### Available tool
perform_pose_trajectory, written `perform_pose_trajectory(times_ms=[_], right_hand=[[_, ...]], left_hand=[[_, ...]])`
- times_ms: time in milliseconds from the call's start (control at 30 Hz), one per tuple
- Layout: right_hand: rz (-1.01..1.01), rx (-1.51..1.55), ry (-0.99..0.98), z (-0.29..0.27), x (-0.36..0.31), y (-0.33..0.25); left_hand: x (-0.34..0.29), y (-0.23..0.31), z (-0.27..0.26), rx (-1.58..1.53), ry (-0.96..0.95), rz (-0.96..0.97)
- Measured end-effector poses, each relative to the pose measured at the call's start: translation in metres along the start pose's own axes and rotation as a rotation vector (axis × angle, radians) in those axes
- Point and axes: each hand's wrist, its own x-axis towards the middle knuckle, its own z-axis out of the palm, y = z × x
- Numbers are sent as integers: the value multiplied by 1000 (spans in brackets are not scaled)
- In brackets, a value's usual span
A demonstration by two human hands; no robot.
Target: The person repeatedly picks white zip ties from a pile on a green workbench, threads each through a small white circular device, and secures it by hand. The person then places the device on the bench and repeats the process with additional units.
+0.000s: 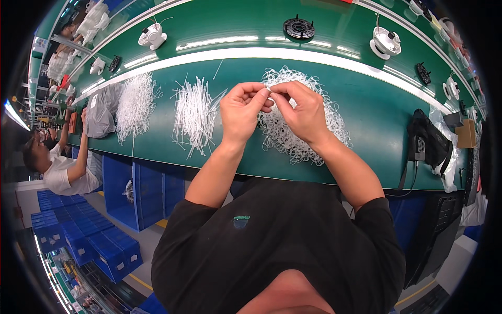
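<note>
My left hand (242, 111) and my right hand (302, 111) meet fingertip to fingertip above the green table (240, 157). Both are closed in a pinch on a small white cable tie (270, 94), most of which the fingers hide. Below and behind the right hand lies a wide pile of white cable ties bent into small loops (293, 144). Left of my left hand is a pile of straight white cable ties (193, 115), with one loose straight tie (218, 69) beyond it.
Farther left lie another white cable-tie pile (137, 104) and a grey plastic bag (100, 112). A black mesh bag (431, 138) lies at the right. White housings (384, 43) and a black round part (299, 28) sit beyond the pale strip. A person (65, 165) works at the far left, near blue bins (117, 193).
</note>
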Motion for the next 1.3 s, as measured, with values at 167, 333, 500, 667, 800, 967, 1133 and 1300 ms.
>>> perform_pose_trajectory(times_ms=[167,333,500,667,800,967,1133,1300], right_hand=[[7,13,-7,0,-1,1],[30,12,7,2,-3,6],[99,79,-8,3,-3,6],[152,34,-62,-4,-4,11],[176,-190,-149,-23,-5,23],[167,-264,-126,-36,-6,29],[143,-273,-129,-39,-4,32],[98,-239,-189,-41,2,26]], left_hand=[[1,-1,-2,16,-14,-3],[-2,-5,-3,87,-35,-6],[-5,-6,-6,290,-131,-12],[9,-1,-17,520,-222,83],[62,-11,-69,1062,-29,248],[104,-25,-129,1439,71,37],[113,-29,-132,1531,-14,41],[110,-28,-126,1513,-48,137]])
